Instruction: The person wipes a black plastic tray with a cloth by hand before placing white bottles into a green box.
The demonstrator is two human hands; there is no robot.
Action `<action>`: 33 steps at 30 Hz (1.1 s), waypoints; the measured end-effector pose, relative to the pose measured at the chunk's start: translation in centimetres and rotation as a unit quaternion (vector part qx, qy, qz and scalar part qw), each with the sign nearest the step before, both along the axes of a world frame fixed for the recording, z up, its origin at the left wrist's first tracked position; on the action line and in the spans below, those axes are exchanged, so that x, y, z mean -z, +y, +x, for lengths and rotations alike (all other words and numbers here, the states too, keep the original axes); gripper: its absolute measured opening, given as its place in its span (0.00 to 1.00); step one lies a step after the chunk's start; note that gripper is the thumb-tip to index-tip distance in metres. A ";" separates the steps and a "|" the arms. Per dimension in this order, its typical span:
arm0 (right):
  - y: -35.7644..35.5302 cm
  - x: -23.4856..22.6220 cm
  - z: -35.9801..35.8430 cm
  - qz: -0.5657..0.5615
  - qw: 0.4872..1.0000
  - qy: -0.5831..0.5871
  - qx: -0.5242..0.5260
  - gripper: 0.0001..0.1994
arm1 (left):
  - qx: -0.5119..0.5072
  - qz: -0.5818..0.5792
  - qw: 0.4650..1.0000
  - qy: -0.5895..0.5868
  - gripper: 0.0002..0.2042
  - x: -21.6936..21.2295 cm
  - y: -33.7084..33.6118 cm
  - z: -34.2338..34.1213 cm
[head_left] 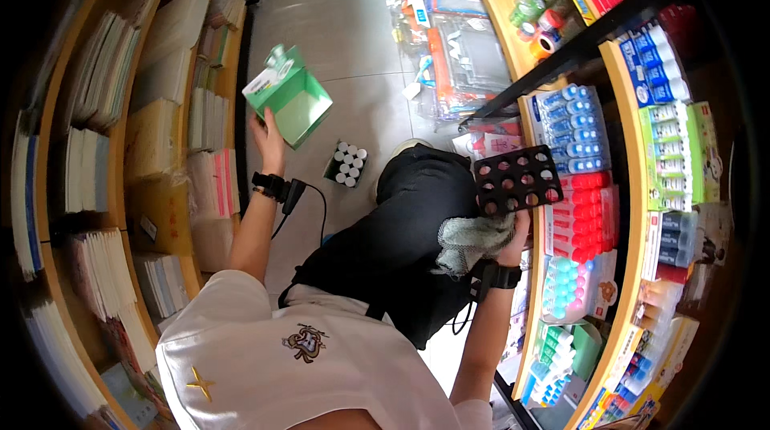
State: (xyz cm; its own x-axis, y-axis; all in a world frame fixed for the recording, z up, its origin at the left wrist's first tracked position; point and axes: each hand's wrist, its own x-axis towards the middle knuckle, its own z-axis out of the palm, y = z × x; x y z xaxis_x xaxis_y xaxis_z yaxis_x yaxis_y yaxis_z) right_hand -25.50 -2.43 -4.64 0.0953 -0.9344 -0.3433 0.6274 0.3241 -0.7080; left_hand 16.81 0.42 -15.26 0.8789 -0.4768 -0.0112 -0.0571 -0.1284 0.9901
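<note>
My left hand (269,139) grips a green open-topped cardboard box (290,101) from below, its pale inside facing up and its flap raised. At the right, my right hand (515,241) is closed around a grey cloth (473,244) and the near edge of a black tray (519,180) with rows of round holes. The tray is tilted beside the shelf of bottles. On the floor between my left arm and my leg stands a small dark box (346,164) packed with several white-capped bottles.
Wooden shelves (127,181) of books and notebooks line the left. Along the right, shelves hold blue-capped bottles (579,129), red bottles (581,217) and green glue bottles (555,350). Plastic-wrapped pouches (465,49) lie ahead at right. A grey tiled floor (329,21) runs between.
</note>
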 end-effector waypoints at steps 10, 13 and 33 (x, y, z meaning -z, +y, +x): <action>-0.9 1.5 0.5 0.045 0.993 0.027 -0.101 0.24 | -0.108 0.281 0.931 0.208 0.27 25.5 18.9 7.8; -0.2 0.3 -0.5 0.044 0.993 0.089 -0.066 0.25 | -0.157 0.318 0.887 0.295 0.26 24.7 14.6 0.1; -1.2 0.1 3.1 0.049 0.994 0.059 -0.083 0.26 | 0.387 0.537 0.729 0.174 0.35 18.7 12.1 -1.8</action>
